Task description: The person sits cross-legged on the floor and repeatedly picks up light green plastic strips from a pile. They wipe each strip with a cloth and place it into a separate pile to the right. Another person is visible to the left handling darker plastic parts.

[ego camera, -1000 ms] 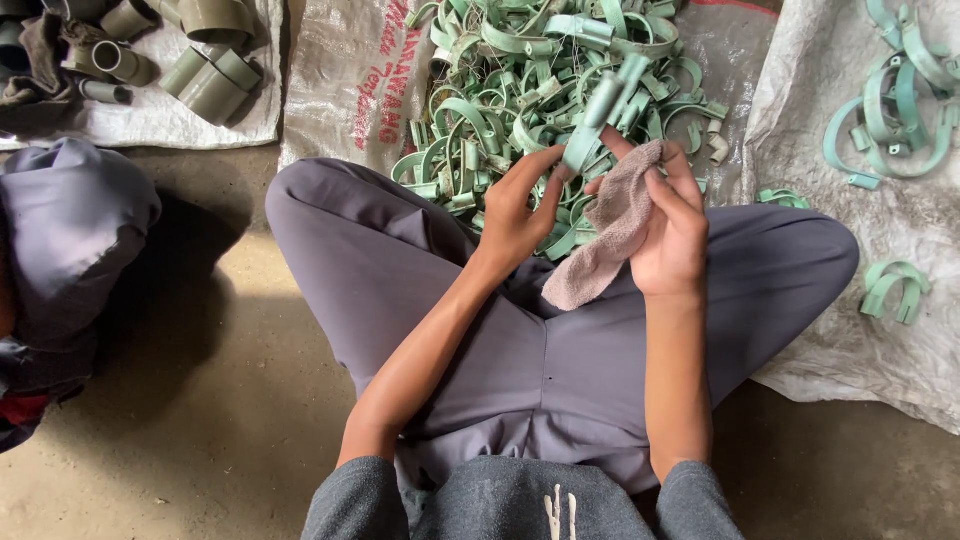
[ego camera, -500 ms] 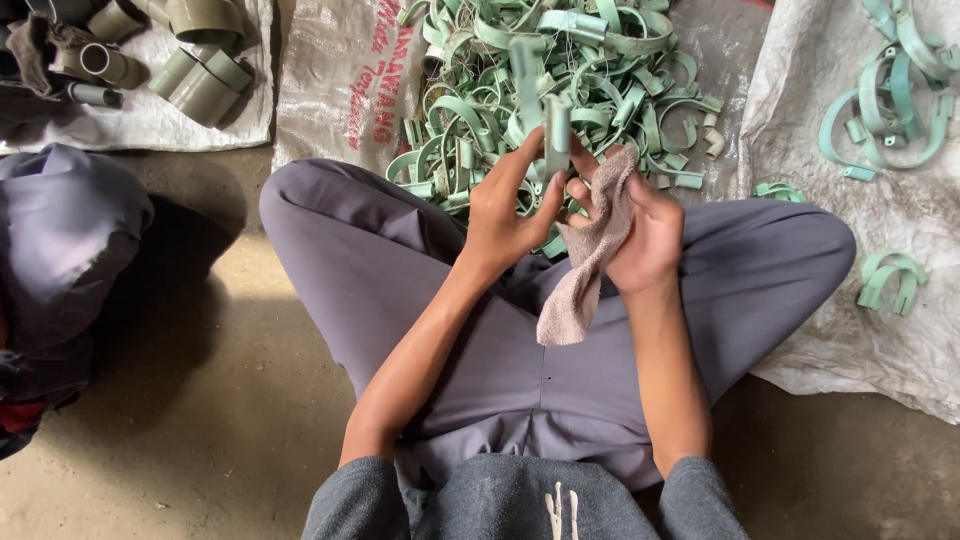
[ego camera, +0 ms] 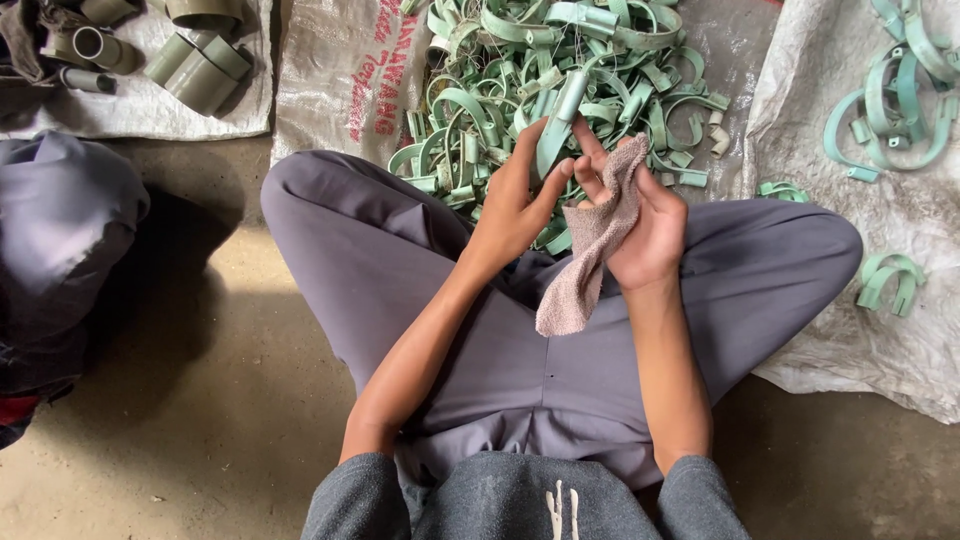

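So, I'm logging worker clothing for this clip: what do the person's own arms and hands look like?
Both forearms are bare. The left hand and right hand wear no gloves, rings or watch. Grey knit sleeves are pushed up to the elbows.

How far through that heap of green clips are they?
Done, it seems: only a few clamps set apart on the right sack. In hand: the left hand holds one green clamp while the right hand grips a pinkish cloth against it. Left: the big heap of clamps ahead, so most remains.
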